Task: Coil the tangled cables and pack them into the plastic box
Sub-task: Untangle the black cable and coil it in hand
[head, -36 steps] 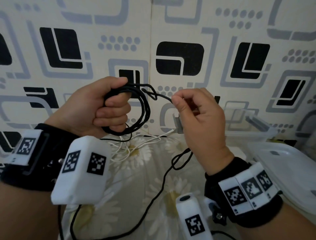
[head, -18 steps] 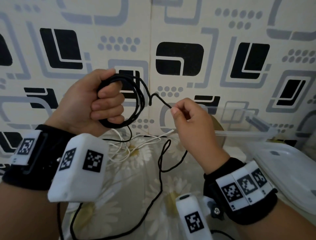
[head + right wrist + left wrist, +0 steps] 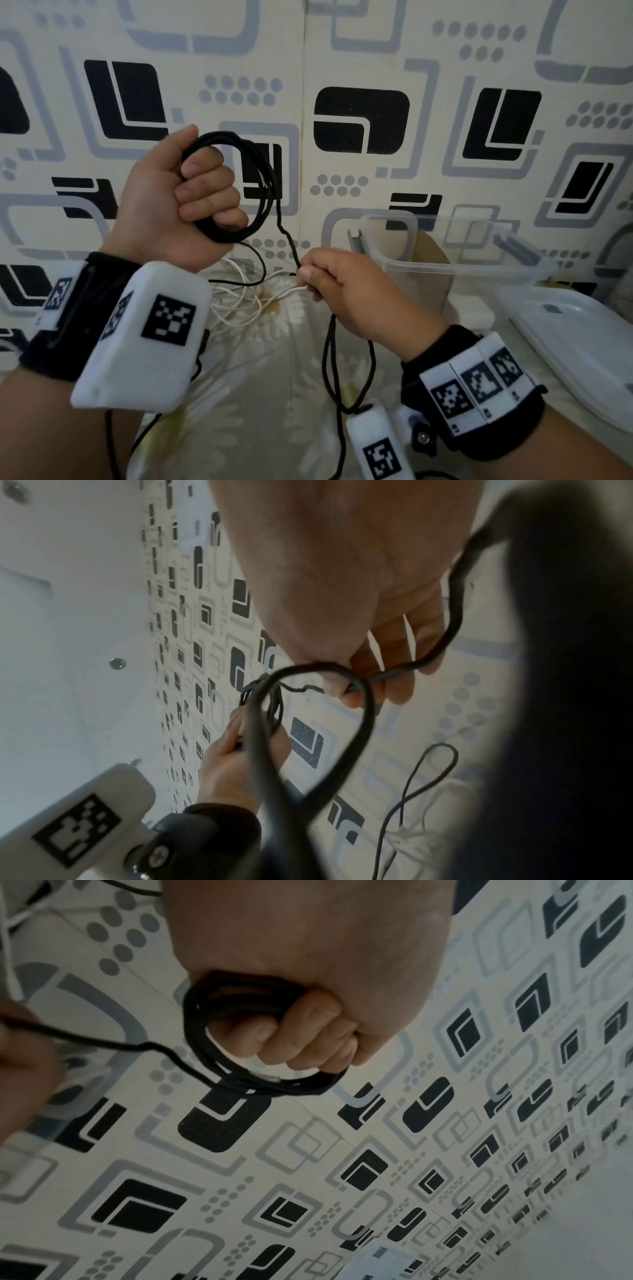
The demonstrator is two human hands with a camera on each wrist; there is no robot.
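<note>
My left hand (image 3: 191, 192) is raised in a fist around a coil of black cable (image 3: 263, 192), several loops hanging from its fingers (image 3: 274, 1034). A loose strand runs down from the coil (image 3: 240, 1080) to my right hand (image 3: 329, 284), which pinches the black cable (image 3: 394, 673) between thumb and fingers, lower and to the right. The rest of that cable hangs in a loop (image 3: 334, 363) below the right hand. A tangled white cable (image 3: 246, 298) lies on the flowered cloth behind. The clear plastic box (image 3: 455, 267) stands open at the right.
The box's clear lid (image 3: 575, 346) lies flat at the far right. A patterned wall (image 3: 359, 120) stands close behind the hands. The flowered cloth (image 3: 246, 394) covers the surface below, with black cable trailing toward its near edge.
My left hand has lifted the coil higher. My right hand has slid down along the black strand, away from the coil, drawing a longer stretch of cable out between the two hands.
</note>
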